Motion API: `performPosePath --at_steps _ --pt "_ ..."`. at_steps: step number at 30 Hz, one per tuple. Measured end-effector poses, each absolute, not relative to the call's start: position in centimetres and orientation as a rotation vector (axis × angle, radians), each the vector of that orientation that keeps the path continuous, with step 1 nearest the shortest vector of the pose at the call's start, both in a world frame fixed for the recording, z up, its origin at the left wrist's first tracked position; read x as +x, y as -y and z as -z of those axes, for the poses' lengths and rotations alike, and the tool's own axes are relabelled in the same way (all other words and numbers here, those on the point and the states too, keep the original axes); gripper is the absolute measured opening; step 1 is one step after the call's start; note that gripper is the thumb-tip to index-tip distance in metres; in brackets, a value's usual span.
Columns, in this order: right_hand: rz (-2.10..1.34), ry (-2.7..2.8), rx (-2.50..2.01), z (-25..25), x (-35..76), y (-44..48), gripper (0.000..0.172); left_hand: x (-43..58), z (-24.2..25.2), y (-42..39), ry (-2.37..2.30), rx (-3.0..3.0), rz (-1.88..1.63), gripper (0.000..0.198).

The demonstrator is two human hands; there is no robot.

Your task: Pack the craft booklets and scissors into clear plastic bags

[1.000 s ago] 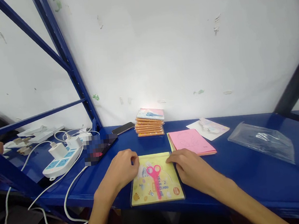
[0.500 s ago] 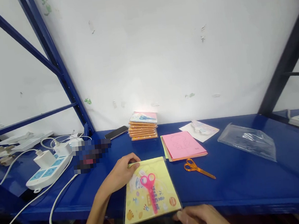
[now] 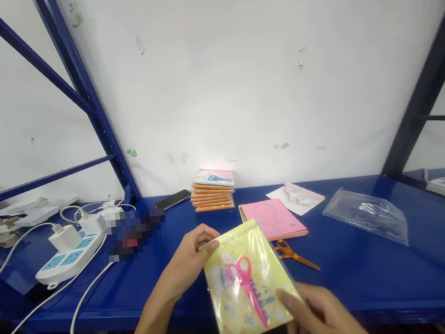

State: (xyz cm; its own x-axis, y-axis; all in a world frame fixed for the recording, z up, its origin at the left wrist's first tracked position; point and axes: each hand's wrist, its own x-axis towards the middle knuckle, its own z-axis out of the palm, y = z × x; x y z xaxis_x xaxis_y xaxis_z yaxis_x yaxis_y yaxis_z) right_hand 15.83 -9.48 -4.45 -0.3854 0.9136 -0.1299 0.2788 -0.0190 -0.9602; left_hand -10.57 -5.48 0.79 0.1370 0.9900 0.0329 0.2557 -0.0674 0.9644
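Plastic packet (image 3: 236, 305) of yellow paper, pink scissors (image 3: 246, 283) inside, raised clear of blue shelf (image 3: 378, 278), tilted between both hands. Left hand (image 3: 188, 259) half-closed, pinching upper left edge. Right hand (image 3: 323, 315) gripping lower right edge, cut off by frame bottom. Orange scissors (image 3: 294, 254) partly hidden behind packet, near pink card (image 3: 272, 219). Packet's printing blurred.

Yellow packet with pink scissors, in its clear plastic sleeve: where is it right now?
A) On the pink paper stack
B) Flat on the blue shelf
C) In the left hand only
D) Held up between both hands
D. The left hand and right hand both grip the clear-sleeved yellow packet, which is held above the blue metal shelf.
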Motion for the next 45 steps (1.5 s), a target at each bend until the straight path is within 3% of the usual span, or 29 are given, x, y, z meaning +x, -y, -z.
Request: performPosePath --at_steps 5,10,16,22,34,39,45 --pt "-1.444 1.489 -1.221 1.5 19.5 5.8 0.064 -11.2 -0.9 4.6 -1.508 1.438 -1.123 0.054" --pt "-1.197 1.448 -1.202 -1.8 21.7 -2.3 0.049 -12.6 -0.8 3.8 -1.599 1.459 -0.983 0.050" --pt "-1.240 1.465 -1.357 -1.9 20.1 -12.4 0.028 -12.5 -0.2 3.9 -1.575 1.548 -0.855 0.042" --pt "-1.247 1.678 -1.546 0.2 17.7 -16.5 0.037 -12.6 -0.2 4.0 -1.609 1.577 -0.795 0.043" --pt "-0.859 1.986 -1.694 0.9 17.8 -18.0 0.034 -12.6 0.6 3.4 -1.605 1.627 -0.754 0.044" --pt "-1.075 1.987 -1.581 1.0 18.4 -16.8 0.052 -12.9 0.8 3.2 -1.598 1.629 -0.761 0.044" --pt "-1.589 1.892 -1.473 0.3 19.5 -16.7 0.049 -12.9 0.8 3.1 -1.600 1.635 -0.760 0.044"
